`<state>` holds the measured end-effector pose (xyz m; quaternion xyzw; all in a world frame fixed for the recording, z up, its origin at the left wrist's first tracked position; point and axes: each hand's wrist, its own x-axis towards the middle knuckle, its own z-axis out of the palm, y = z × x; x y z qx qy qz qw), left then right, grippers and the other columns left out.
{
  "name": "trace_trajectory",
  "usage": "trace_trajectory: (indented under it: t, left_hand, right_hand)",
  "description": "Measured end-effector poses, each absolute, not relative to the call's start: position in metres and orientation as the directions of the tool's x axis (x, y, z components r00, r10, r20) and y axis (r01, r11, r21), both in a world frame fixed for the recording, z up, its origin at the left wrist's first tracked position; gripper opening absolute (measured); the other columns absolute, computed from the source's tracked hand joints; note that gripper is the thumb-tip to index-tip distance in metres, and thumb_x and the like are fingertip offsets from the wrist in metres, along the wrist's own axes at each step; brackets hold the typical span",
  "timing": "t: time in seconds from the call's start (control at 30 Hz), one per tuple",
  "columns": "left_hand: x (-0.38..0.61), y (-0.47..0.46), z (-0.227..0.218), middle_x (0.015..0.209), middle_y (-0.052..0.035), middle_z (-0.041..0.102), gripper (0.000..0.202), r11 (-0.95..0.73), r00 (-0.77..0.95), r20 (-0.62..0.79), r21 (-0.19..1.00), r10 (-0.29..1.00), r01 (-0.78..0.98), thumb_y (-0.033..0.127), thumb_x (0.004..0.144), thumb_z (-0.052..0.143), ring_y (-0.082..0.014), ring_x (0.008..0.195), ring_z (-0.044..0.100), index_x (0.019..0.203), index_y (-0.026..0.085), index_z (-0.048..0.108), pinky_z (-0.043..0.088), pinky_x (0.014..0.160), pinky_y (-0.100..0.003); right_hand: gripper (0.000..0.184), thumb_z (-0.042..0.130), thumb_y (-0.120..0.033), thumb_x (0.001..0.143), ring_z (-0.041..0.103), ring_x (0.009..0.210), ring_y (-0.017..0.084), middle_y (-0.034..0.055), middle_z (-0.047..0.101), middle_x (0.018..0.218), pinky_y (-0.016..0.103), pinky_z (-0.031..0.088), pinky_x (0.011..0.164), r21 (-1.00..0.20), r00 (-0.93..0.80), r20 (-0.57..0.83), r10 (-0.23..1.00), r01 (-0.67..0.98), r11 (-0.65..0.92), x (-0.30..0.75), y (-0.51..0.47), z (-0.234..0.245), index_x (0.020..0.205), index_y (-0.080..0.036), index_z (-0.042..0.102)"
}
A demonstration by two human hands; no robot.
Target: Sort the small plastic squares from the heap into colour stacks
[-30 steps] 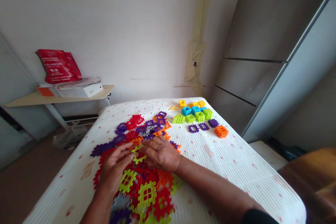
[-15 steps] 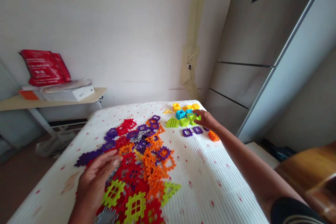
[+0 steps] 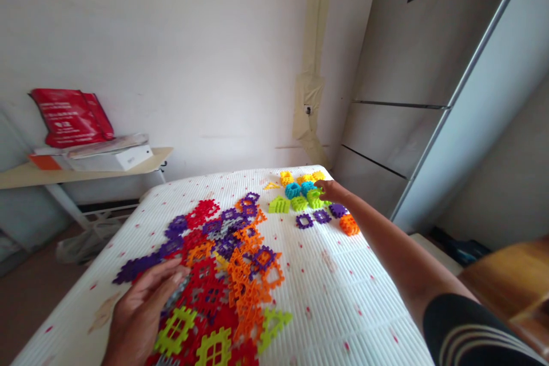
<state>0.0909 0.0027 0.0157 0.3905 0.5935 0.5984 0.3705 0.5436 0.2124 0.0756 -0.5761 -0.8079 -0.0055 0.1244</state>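
Observation:
My right hand [image 3: 333, 191] reaches to the far right part of the table, its fingers closed on a lime green stack of interlocking plastic tiles [image 3: 314, 200]. Beside it are a smaller lime green stack [image 3: 299, 203], a green roof-shaped stack [image 3: 279, 205], and blue stacks [image 3: 293, 190]. My left hand [image 3: 143, 304] hovers at the left edge of the loose tile pile, fingers slightly curled, thumb apart, nothing visible in it. Near it lie a green window tile [image 3: 175, 330], red tiles [image 3: 203, 281] and a partly hidden grey piece [image 3: 176, 293].
Orange tiles [image 3: 243, 274] and purple tiles [image 3: 136, 267] spread over the white quilted table cover [image 3: 326, 303]. Yellow stacks [image 3: 286, 178], single purple tiles [image 3: 304, 221] and an orange stack [image 3: 349, 225] stand at the right. A refrigerator [image 3: 386, 126] and a side desk [image 3: 158, 159] flank the table.
My right hand has moved slightly, and the green tile it held now sits lower, against the stack. A purple stack beneath the wrist shows more fully. The view has shifted a little.

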Motion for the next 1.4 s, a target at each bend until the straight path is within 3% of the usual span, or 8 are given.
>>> trace_trajectory:
  t: [0.13,0.6,0.7,0.8,0.93,1.03,1.23,1.4]
  left_hand:
    - [0.091,0.003,0.015,0.089,-0.0008,0.072,0.044,-0.027,-0.424,0.035,0.999,0.905,0.025,0.046,0.062,0.073,-0.0249,0.095,0.063,0.100,0.026,0.063,0.044,0.096,-0.040]
    - [0.091,0.001,0.018,0.087,0.0003,0.073,0.045,-0.020,-0.444,0.022,1.000,0.896,0.009,0.046,0.060,0.075,-0.0213,0.092,0.063,0.098,0.025,0.064,0.048,0.086,-0.030]
    - [0.092,0.000,0.021,0.086,0.0007,0.072,0.045,-0.034,-0.454,0.028,0.999,0.890,-0.003,0.046,0.059,0.075,-0.0208,0.090,0.064,0.097,0.025,0.064,0.049,0.084,-0.029]
    - [0.093,-0.002,0.031,0.084,0.0003,0.072,0.044,-0.035,-0.478,0.042,0.999,0.877,0.024,0.045,0.059,0.075,-0.0197,0.087,0.064,0.096,0.023,0.065,0.049,0.083,-0.028]
    - [0.094,-0.010,0.046,0.083,-0.0028,0.071,0.042,-0.034,-0.520,0.117,0.986,0.846,0.166,0.045,0.057,0.073,-0.0216,0.082,0.065,0.091,0.020,0.067,0.050,0.079,-0.031]
    - [0.089,-0.021,0.051,0.078,-0.0036,0.070,0.029,-0.009,-0.470,0.182,0.938,0.864,0.347,0.041,0.061,0.069,-0.0201,0.074,0.063,0.080,0.019,0.069,0.049,0.074,-0.031]
    - [0.078,-0.054,0.042,0.085,-0.0048,0.067,0.015,-0.097,-0.213,0.283,0.783,0.935,0.614,0.027,0.066,0.061,-0.0199,0.083,0.061,0.077,0.021,0.070,0.046,0.077,-0.031]
    - [0.087,-0.068,0.033,0.095,-0.0050,0.066,0.032,-0.106,-0.057,0.278,0.537,0.959,0.837,0.032,0.064,0.066,-0.0226,0.092,0.059,0.095,0.025,0.069,0.043,0.083,-0.035]
  right_hand:
    - [0.050,0.065,-0.009,0.064,0.065,0.085,0.019,0.0056,0.069,0.104,0.025,0.049,0.075,-0.103,-0.295,0.188,0.937,0.943,0.317,0.543,0.216,0.075,0.114,-0.019,0.061]
    - [0.049,0.059,-0.004,0.065,0.064,0.089,0.019,0.0082,0.068,0.104,0.025,0.048,0.078,-0.067,-0.261,0.227,0.938,0.957,0.282,0.539,0.203,0.082,0.113,-0.015,0.061]
    - [0.043,0.052,-0.003,0.069,0.061,0.096,0.019,0.0087,0.067,0.105,0.028,0.046,0.085,-0.079,-0.274,0.340,0.899,0.945,0.318,0.533,0.188,0.090,0.109,-0.016,0.062]
    - [0.035,0.044,-0.003,0.073,0.062,0.092,0.018,0.0088,0.068,0.096,0.029,0.047,0.083,-0.120,-0.328,0.530,0.782,0.884,0.452,0.514,0.153,0.088,0.097,-0.015,0.065]
    - [0.026,0.042,-0.009,0.082,0.062,0.075,0.016,0.0064,0.066,0.081,0.027,0.049,0.068,-0.133,-0.539,0.567,0.623,0.687,0.715,0.477,0.086,0.066,0.091,-0.018,0.064]
    - [0.024,0.040,-0.012,0.086,0.063,0.075,0.016,0.0083,0.067,0.084,0.027,0.049,0.065,-0.106,-0.664,0.536,0.521,0.559,0.822,0.459,0.049,0.042,0.093,-0.019,0.061]
    - [0.024,0.039,-0.013,0.088,0.064,0.075,0.018,0.0104,0.068,0.087,0.029,0.051,0.065,-0.074,-0.717,0.520,0.464,0.503,0.861,0.451,0.043,0.005,0.094,-0.019,0.061]
    - [0.023,0.038,-0.014,0.089,0.063,0.072,0.016,0.0093,0.066,0.082,0.026,0.049,0.063,-0.113,-0.707,0.482,0.517,0.536,0.837,0.449,0.048,-0.001,0.090,-0.018,0.061]
